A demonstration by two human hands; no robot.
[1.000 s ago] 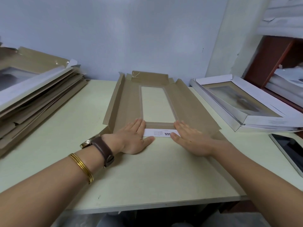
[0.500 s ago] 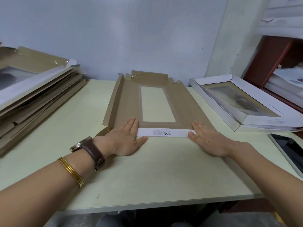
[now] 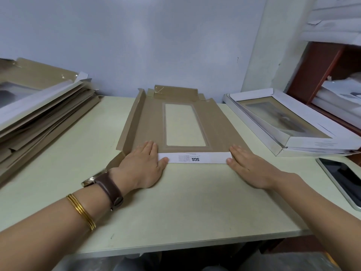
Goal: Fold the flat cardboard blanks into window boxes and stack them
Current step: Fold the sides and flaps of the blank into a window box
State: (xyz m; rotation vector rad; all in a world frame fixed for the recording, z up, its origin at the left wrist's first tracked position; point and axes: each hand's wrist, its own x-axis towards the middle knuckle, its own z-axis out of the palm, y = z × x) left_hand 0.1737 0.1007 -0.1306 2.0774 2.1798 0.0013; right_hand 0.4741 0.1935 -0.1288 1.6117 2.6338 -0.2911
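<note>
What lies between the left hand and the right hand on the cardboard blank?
In the head view, the white folded flap printed SGS spans the gap between the left hand and the right hand.

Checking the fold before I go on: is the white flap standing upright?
No, the white flap lies folded flat on the blank, with the left hand and right hand pressing its ends.

Behind my left hand (image 3: 141, 168), the wrist carries a watch (image 3: 106, 186) — dark brown leather strap, round metal stud, gold-toned case rim. Further up the forearm, thin gold bangles (image 3: 81, 211) sit stacked close together. My right hand (image 3: 251, 169) and forearm are bare to the frame edge.
</note>
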